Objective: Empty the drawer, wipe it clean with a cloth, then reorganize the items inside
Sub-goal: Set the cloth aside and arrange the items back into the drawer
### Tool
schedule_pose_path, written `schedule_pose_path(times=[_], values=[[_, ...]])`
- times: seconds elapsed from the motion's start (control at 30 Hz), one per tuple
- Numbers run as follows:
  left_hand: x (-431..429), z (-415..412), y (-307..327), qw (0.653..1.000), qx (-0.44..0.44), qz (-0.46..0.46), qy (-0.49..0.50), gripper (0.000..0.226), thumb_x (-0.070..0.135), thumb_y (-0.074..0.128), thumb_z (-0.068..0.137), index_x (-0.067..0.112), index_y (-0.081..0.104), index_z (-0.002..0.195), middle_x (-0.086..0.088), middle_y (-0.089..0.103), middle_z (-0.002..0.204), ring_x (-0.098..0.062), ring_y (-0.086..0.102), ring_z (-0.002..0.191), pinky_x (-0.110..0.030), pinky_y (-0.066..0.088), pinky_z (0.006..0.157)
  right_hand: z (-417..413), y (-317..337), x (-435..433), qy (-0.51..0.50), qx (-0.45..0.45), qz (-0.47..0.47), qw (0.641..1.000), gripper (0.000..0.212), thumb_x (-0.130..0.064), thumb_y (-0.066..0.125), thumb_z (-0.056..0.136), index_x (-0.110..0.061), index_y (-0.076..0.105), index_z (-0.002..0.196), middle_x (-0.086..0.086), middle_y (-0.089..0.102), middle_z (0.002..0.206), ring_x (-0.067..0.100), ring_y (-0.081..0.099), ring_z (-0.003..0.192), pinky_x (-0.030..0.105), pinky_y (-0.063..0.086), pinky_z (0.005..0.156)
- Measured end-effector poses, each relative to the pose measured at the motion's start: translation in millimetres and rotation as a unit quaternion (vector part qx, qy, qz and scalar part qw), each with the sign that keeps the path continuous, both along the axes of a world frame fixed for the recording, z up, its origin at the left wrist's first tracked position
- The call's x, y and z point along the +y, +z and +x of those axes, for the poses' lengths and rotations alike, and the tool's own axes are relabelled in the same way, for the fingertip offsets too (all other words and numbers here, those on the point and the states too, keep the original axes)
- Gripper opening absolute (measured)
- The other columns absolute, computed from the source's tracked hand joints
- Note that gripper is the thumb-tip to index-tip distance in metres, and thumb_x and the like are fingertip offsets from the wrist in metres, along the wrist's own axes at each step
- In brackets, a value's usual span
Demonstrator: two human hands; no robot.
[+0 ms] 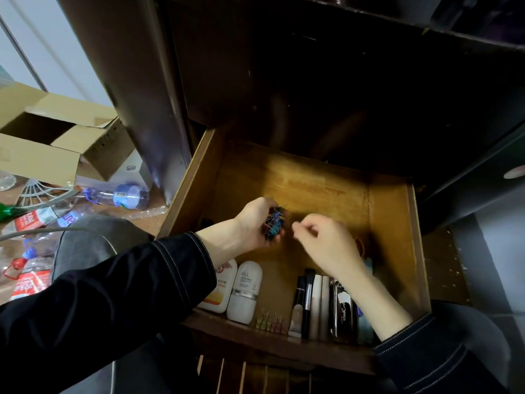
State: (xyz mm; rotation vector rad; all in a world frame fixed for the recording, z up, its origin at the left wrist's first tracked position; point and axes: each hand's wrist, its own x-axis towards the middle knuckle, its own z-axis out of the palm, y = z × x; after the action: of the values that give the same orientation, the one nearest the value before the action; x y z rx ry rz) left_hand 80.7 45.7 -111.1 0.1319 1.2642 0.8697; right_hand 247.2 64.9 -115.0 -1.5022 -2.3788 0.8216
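Note:
The wooden drawer [395,223] stands pulled out below me. My left hand [257,220] cups a bunch of blue binder clips [275,224] above the drawer's middle. My right hand [324,240] hovers just to the right of the clips with its fingers curled; whether the fingertips pinch a clip I cannot tell. Along the drawer's near wall lie two white bottles [244,291], several small pastel binder clips [271,322], a row of makeup brushes and tubes [311,302] and a shiny dark case [342,311]. No cloth shows.
To the left of the dark cabinet [159,95], the floor holds open cardboard boxes [56,137], crushed plastic bottles [119,196] and a white fan grille [37,191]. Wooden slats [244,373] run below the drawer front. My knee in dark trousers [85,240] is beside the drawer.

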Motion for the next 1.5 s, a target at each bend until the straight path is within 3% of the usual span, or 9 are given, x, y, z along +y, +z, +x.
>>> schedule_pose_path(times=[0.1,0.27,0.47,0.63,0.73,0.9,1.3,1.37,1.5], values=[[-2,4,3,0.998,0.002,0.013,-0.057,0.024,0.026,0.041,0.1,0.009,0.058,0.095,-0.006,0.06,0.075,-0.015,0.049,0.057,-0.021,0.037,0.046,1,5,4,-0.081,0.141,0.006,0.987,0.012,-0.04,0.06,0.096,-0.03,0.066,0.095,-0.015,0.068,0.086,-0.004,0.062,0.086,0.016,0.051,0.069],[-3,6,9,0.99,-0.008,0.067,-0.122,0.017,0.021,0.046,0.098,0.009,0.058,0.094,-0.003,0.058,0.073,-0.012,0.047,0.057,-0.021,0.032,0.052,-2,6,3,-0.086,0.168,-0.05,0.981,0.017,-0.037,0.06,0.098,-0.026,0.066,0.108,-0.011,0.068,0.094,0.0,0.062,0.091,0.019,0.053,0.073],[-5,7,7,0.977,0.042,0.112,-0.175,0.005,0.016,0.058,0.094,0.011,0.061,0.096,-0.003,0.061,0.078,-0.011,0.051,0.056,-0.019,0.035,0.048,2,17,3,-0.196,0.268,-0.243,0.911,0.011,-0.027,0.064,0.098,-0.017,0.069,0.097,0.003,0.065,0.081,0.006,0.047,0.054,0.018,0.033,0.044],[-4,8,3,0.968,0.118,0.122,-0.182,0.01,0.012,0.07,0.086,0.011,0.065,0.095,-0.003,0.062,0.072,-0.014,0.052,0.054,-0.022,0.034,0.047,3,23,3,-0.22,0.264,-0.306,0.888,0.013,-0.018,0.068,0.094,-0.008,0.07,0.103,0.008,0.063,0.086,0.006,0.047,0.05,0.018,0.032,0.04],[-3,6,7,0.968,0.098,0.116,-0.198,0.008,0.013,0.069,0.087,0.011,0.065,0.094,-0.002,0.06,0.072,-0.012,0.051,0.056,-0.021,0.034,0.046,1,24,3,-0.232,0.266,-0.321,0.879,0.017,-0.018,0.067,0.092,-0.004,0.068,0.103,0.007,0.062,0.085,0.008,0.045,0.049,0.02,0.03,0.041],[2,-1,14,0.987,-0.035,0.064,-0.144,0.012,0.023,0.053,0.092,0.013,0.059,0.09,-0.004,0.055,0.078,-0.015,0.047,0.058,-0.019,0.03,0.043,4,28,4,-0.292,0.337,-0.342,0.827,0.014,-0.02,0.063,0.089,-0.006,0.065,0.094,0.004,0.062,0.078,0.009,0.043,0.051,0.021,0.029,0.045],[2,-4,4,0.997,-0.031,0.039,-0.051,0.011,0.012,0.052,0.09,0.008,0.054,0.1,-0.006,0.059,0.066,-0.014,0.05,0.051,-0.02,0.034,0.041,5,30,6,-0.23,0.4,-0.39,0.797,0.011,-0.02,0.055,0.097,-0.009,0.058,0.095,0.004,0.06,0.078,0.009,0.04,0.053,0.02,0.027,0.044],[3,-4,2,0.999,-0.011,0.043,-0.031,0.014,0.012,0.052,0.09,0.007,0.056,0.103,-0.008,0.058,0.075,-0.015,0.051,0.054,-0.021,0.035,0.042,7,28,6,-0.232,0.379,-0.366,0.817,0.011,-0.019,0.056,0.095,-0.009,0.059,0.092,0.005,0.058,0.077,0.009,0.04,0.051,0.02,0.028,0.043],[6,-10,-2,0.999,0.029,0.021,0.036,0.013,0.013,0.049,0.092,0.008,0.055,0.102,-0.009,0.058,0.082,-0.017,0.049,0.058,-0.022,0.035,0.045,4,21,1,-0.086,0.136,-0.208,0.965,0.015,-0.025,0.061,0.086,-0.012,0.065,0.08,0.003,0.056,0.07,0.013,0.045,0.057,0.028,0.036,0.055]])
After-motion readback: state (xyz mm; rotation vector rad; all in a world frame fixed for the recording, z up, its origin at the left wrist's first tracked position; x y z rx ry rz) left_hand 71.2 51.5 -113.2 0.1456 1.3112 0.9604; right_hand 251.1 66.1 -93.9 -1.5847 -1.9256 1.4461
